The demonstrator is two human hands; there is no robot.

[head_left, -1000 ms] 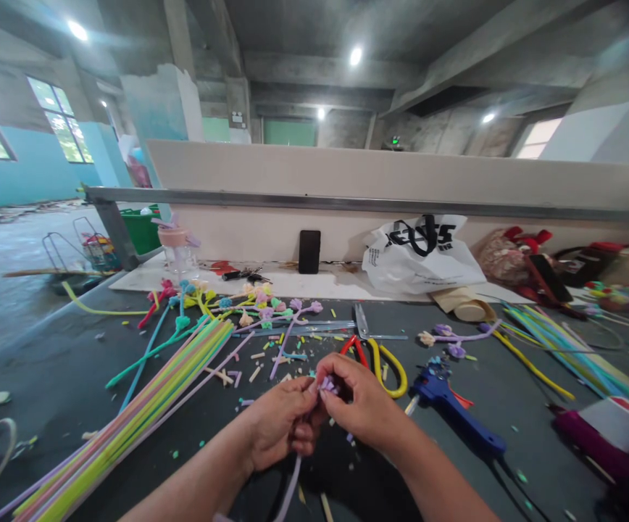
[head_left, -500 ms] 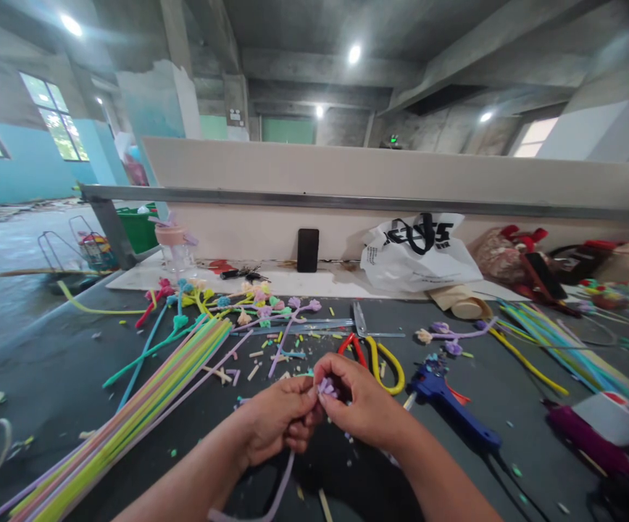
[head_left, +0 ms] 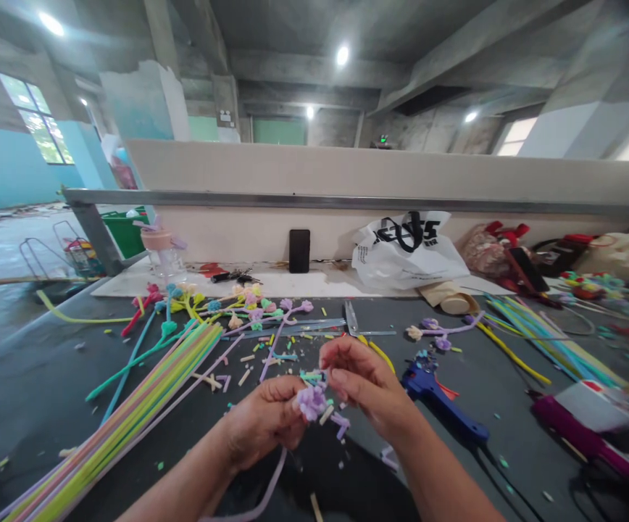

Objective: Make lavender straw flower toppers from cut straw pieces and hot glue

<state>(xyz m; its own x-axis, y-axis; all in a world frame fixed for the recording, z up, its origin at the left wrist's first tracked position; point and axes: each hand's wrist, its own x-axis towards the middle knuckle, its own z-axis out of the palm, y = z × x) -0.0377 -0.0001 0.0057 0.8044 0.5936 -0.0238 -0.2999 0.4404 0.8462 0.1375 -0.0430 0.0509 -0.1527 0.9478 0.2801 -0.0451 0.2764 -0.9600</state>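
Observation:
A light purple pipe-cleaner flower (head_left: 312, 402) is pinched in the fingers of my left hand (head_left: 268, 420). Its purple stem (head_left: 275, 480) hangs out below that hand and curves toward the bottom of the view. Just right of the flower, my right hand (head_left: 372, 384) hovers with thumb and index finger apart, and I see nothing between them. Partly behind my right hand are pliers with yellow handles (head_left: 382, 353) and metal jaws pointing away. Small cut pieces of pipe cleaner (head_left: 340, 424) lie on the dark table beneath the hands.
A bundle of colored pipe cleaners (head_left: 146, 409) lies at left, finished flower stems (head_left: 238, 308) behind it. On the right are a blue glue gun (head_left: 445, 406), a purple tool (head_left: 580, 435) and another pipe-cleaner bundle (head_left: 553, 341). A phone (head_left: 299, 251) and white bag (head_left: 406, 250) stand at the back.
My right hand has come off the purple flower and moved slightly up and right, its fingers parting. The flower now shows fully in my left hand. The view has shifted slightly right.

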